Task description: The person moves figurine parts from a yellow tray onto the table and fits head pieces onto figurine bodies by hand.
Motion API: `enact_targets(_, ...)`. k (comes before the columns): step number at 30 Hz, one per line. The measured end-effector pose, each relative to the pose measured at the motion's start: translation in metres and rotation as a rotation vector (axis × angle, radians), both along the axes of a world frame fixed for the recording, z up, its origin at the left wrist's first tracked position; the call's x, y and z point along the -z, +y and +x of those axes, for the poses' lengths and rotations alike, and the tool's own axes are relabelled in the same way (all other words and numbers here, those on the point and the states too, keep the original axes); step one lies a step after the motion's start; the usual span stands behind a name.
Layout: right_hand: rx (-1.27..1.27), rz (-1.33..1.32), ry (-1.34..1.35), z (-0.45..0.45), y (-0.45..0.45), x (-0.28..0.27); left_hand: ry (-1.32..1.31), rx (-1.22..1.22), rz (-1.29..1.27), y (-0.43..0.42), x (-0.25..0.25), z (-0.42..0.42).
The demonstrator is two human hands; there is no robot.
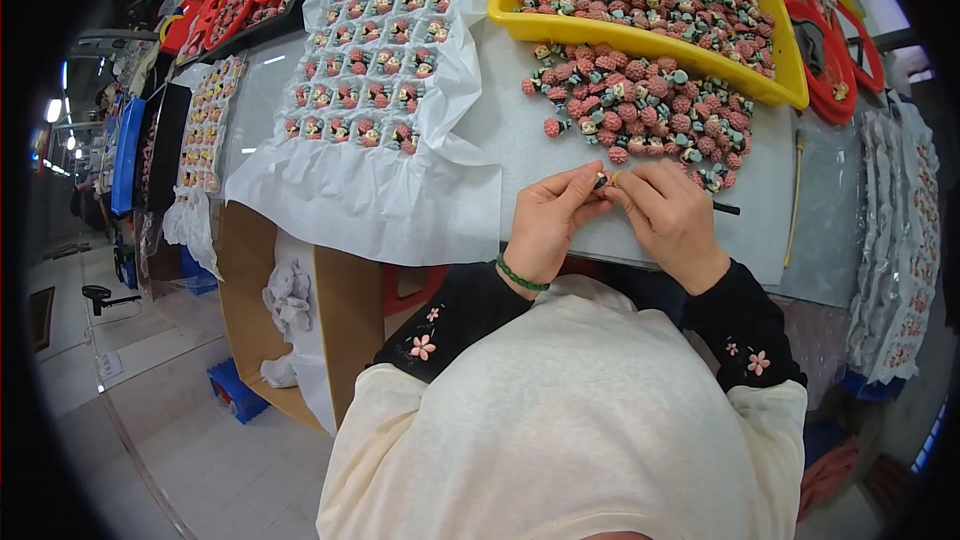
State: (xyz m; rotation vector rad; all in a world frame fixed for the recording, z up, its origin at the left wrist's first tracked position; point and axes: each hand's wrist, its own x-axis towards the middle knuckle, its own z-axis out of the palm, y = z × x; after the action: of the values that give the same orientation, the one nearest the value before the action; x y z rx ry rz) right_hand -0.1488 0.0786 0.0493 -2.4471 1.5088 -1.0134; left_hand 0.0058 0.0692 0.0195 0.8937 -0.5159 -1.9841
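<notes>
Between the fingertips of my left hand point(545, 225) is a small painted figurine point(601, 181), mostly covered by the fingers. My right hand point(675, 220) is closed in a pinch right beside it, its fingertips meeting the left ones. A thin black-handled tool point(728, 208) sticks out past the right hand and lines up with its grip; the tool's working end is hidden. Just beyond both hands lies a loose pile of pink-headed figurines point(650, 105) on the white table paper point(545, 165).
A yellow bin point(640, 40) full of figurines stands behind the pile. To the left, a white compartment tray point(370, 50) holds figurines in rows. A thin stick point(795, 200) lies at right, near stacked wrapped trays point(890, 250). An open cardboard box point(345, 305) stands below the table's left part.
</notes>
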Motion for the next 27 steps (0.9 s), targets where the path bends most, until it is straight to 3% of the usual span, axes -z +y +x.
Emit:
enact_targets(8,-0.024,0.085,-0.124,-0.006,-0.003,0.000,0.018,0.109,0.013,-0.003,-0.006,0.006)
enact_targets(10,0.003,0.107,-0.199,-0.007,-0.003,0.000,-0.095,0.143,-0.201,-0.002,-0.001,0.008)
enact_targets(27,-0.046,0.193,-0.231,-0.005,0.005,-0.002,-0.147,0.118,-0.179,0.003,-0.002,0.006)
